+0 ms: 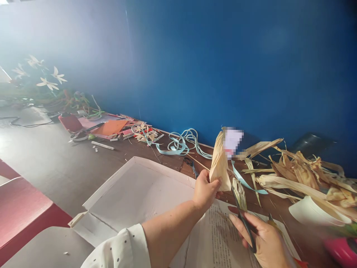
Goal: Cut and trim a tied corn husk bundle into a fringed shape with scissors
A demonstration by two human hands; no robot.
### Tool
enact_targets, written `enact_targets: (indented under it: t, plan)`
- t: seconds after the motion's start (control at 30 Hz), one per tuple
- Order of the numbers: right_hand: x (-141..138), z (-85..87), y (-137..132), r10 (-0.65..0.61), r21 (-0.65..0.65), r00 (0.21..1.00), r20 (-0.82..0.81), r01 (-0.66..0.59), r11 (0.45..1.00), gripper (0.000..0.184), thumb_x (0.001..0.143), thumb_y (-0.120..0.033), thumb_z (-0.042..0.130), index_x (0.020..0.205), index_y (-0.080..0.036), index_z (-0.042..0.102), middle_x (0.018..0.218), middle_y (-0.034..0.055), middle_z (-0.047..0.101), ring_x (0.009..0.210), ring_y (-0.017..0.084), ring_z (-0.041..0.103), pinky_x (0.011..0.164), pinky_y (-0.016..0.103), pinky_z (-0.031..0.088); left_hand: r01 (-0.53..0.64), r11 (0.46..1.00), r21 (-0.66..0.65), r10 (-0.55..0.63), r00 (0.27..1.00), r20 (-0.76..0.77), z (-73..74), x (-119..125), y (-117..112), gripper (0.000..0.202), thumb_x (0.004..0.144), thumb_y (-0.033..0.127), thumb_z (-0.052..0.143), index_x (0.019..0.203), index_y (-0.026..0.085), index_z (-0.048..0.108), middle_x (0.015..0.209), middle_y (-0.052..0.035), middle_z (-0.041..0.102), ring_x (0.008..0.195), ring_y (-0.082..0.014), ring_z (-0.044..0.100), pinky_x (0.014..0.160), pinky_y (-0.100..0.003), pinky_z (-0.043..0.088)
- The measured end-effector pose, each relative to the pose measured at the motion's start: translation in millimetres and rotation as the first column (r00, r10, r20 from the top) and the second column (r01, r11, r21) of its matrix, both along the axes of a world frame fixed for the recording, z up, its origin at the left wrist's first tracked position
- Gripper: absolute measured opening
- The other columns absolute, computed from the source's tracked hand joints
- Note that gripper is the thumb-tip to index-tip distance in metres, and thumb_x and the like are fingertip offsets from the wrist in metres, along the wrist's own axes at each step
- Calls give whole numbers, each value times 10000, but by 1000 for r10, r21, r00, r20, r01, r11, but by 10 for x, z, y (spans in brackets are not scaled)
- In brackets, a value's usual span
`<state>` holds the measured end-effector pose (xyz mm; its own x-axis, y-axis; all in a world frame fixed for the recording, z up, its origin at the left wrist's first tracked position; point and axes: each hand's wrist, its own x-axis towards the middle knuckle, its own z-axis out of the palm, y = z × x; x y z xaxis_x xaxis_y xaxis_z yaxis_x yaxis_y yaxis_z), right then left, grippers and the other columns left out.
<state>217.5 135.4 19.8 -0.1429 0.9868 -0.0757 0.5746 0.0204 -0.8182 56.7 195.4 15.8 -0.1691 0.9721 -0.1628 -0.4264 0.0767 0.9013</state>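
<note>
My left hand (205, 190) pinches a pale dried corn husk (219, 160) near its lower end, and the husk stands upright above the fingers. In my right hand (262, 234) is a pair of dark-handled scissors (245, 225). Their blades point up toward the husk's lower right edge; whether they touch it I cannot tell. Just behind the blades lies a small bundle of husk strips (239, 193). Below both hands is a printed sheet (223, 234), beside an open white box lid (139, 186).
Loose dried husks (304, 171) and a white cup (315, 210) lie to the right, with a pink object (341, 251) below. Light blue ribbon (178, 145), another pair of scissors (191, 163) and orange paper (110, 127) line the blue wall (209, 67). A red box (25, 212) stands left.
</note>
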Motion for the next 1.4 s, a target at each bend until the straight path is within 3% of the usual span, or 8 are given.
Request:
enact_targets:
  t: [0.37, 0.57, 0.73, 0.9, 1.17, 1.4]
  plan:
    - [32, -32, 18, 8, -46, 1000, -16, -9, 999, 468, 749, -683, 635, 827, -222, 663, 537, -31, 499, 535, 157, 476, 529, 213, 379, -2, 999, 38, 2, 1000, -10, -45, 24, 17, 219, 728, 229, 596, 789, 195, 388, 597, 66, 489, 409, -74, 463, 360, -171, 331]
    - [52, -23, 44, 39, -55, 997, -67, -43, 998, 492, 746, -697, 651, 701, -208, 627, 558, -16, 500, 556, 151, 443, 539, 212, 353, 37, 998, 50, -34, 997, -63, -80, 58, -8, 238, 716, 248, 615, 784, 200, 393, 583, 74, 470, 384, -61, 411, 341, -170, 299]
    - [74, -55, 51, 5, -49, 997, -75, -9, 999, 500, 743, -686, 661, 919, -219, 694, 540, -30, 476, 544, 154, 431, 524, 212, 352, 62, 996, 65, -57, 995, -80, -108, 70, -23, 238, 721, 261, 618, 792, 200, 399, 602, 68, 488, 396, -62, 422, 349, -169, 308]
    - [103, -121, 63, -14, -20, 997, -73, 12, 1000, 498, 753, -681, 653, 958, -230, 710, 547, -24, 505, 527, 159, 462, 510, 215, 387, 69, 996, 47, -67, 996, -62, -89, 63, -37, 232, 729, 252, 606, 808, 198, 395, 606, 69, 494, 394, -61, 434, 347, -163, 304]
    - [304, -384, 199, 42, -49, 999, -17, -43, 998, 550, 766, -687, 645, 1040, -213, 702, 557, -7, 536, 510, 174, 512, 480, 220, 420, 65, 997, 40, -62, 997, -55, -39, 60, -49, 219, 723, 222, 592, 798, 197, 387, 594, 68, 497, 402, -70, 465, 346, -158, 319]
    - [231, -308, 142, 29, -32, 998, -62, -31, 999, 529, 782, -675, 649, 1043, -217, 697, 549, -18, 511, 518, 162, 489, 495, 213, 400, 62, 997, 40, -60, 997, -49, -30, 68, -51, 218, 723, 215, 597, 798, 195, 393, 607, 62, 500, 410, -69, 456, 344, -161, 321]
